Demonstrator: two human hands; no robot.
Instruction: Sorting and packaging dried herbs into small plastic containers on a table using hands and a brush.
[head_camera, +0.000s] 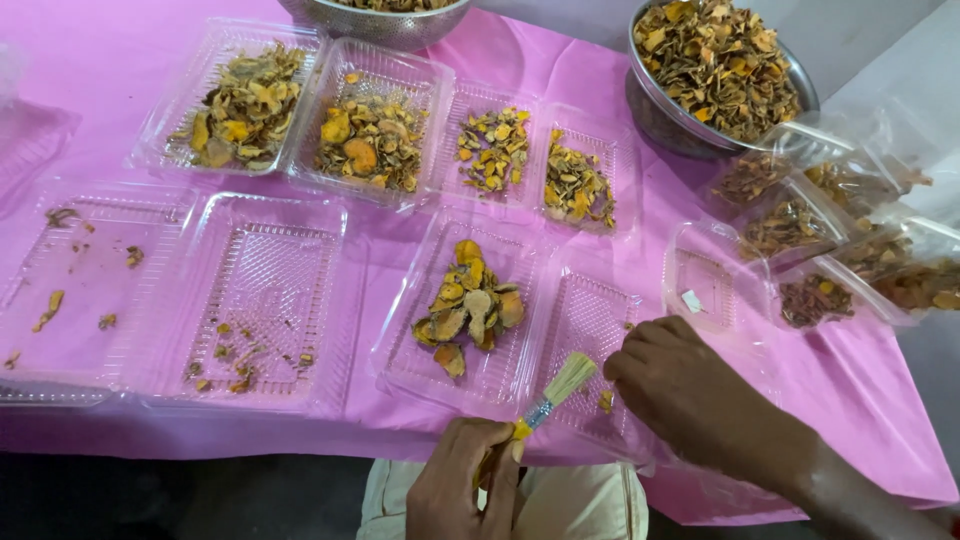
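Two hands work at the lower edge of the frame, over the near row of clear plastic trays on a pink table cover (120, 60). The left hand (462, 485), at bottom centre, is clenched around the yellow handle of a small brush (555, 395). This brush runs diagonally, its long axis rising from the fist toward the upper right, so the pale bristles end over the near rim of an almost bare tray (590, 350). The right hand (690, 395) sits just right of those bristles, fingers curled down onto that same tray; whether it pinches anything I cannot tell. One small yellow chip (605, 402) lies between bristles and right hand, closest to both. Left of it, a neighbouring tray holds a heap of dried yellow slices (468, 305).
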